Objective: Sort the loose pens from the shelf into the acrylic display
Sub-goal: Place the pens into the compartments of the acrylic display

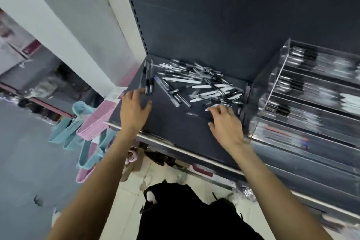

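Clothing: black garment point(191, 214) at the near bottom edge, with both bare forearms reaching away from it to the shelf.
Left hand: left hand point(134, 110) lies palm down on the dark grey shelf board point(175, 126), fingers spread and holding nothing, fingertips just beside a few black-and-clear pens point(148, 78) lined up at the far left.
Right hand: right hand point(226, 122) is palm down, fingers loosely curled at the near edge of the pile; whether they pinch a pen cannot be told.
Loose pens: jumbled heap of black, clear and white pens point(200, 84) lies far on the shelf, between the hands and the back panel.
Display: clear acrylic tiered display point(272, 87) stands right of the heap, its rows already holding pens, blurred.
Left surroundings: pink and pale blue plastic baskets point(85, 122) hang left of the shelf.
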### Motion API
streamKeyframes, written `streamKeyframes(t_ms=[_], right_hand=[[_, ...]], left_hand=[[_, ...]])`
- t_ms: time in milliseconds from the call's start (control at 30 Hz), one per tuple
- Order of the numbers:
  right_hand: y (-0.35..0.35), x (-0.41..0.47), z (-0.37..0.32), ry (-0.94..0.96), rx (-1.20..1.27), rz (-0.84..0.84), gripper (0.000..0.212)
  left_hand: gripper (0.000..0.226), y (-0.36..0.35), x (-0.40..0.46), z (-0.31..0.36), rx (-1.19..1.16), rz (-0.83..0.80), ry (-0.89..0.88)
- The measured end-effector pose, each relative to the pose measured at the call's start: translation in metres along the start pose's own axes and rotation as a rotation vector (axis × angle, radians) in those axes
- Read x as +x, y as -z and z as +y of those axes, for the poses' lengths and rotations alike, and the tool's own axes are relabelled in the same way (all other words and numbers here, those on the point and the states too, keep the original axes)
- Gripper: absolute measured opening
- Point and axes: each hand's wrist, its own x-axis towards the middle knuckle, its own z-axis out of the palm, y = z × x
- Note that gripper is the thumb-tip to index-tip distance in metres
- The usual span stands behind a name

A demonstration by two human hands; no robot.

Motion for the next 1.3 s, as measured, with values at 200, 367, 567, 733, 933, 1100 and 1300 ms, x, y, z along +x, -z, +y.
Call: streamKeyframes(t_ms=[200, 367, 567, 733, 933, 1100, 1300], right_hand=[[-0.014, 0.014, -0.017, -0.069, -0.136, -0.034, 0.024], [-0.006, 0.014, -0.023, -0.132, -0.011, -0.027, 0.016], [-0.002, 0.009, -0.044, -0.183, 0.128, 0.010, 0.017], [-0.004, 0.009, -0.058, -0.207, 0.249, 0.044, 0.014], [-0.003, 0.014, -0.070, -0.294, 0.697, 0.067, 0.008], [0.025, 0.010, -0.089, -0.284, 1.426, -0.012, 0.017], [0.044, 0.000, -0.093, -0.160, 1.490, -0.059, 0.034]], left_hand=[[0.054, -0.008, 0.061, -0.021, -0.050, -0.073, 0.069], [0.053, -0.016, 0.088, -0.027, -0.061, -0.109, 0.092], [0.034, -0.010, 0.104, -0.026, -0.002, -0.227, 0.113], [0.031, -0.001, 0.092, -0.024, 0.202, -0.390, 0.085], [0.023, 0.016, 0.060, -0.029, 0.035, -0.389, 0.125], [0.014, 0.051, -0.009, 0.013, -0.785, -0.503, 0.250], [0.020, 0.048, -0.062, 0.048, -0.973, -0.600, 0.228]])
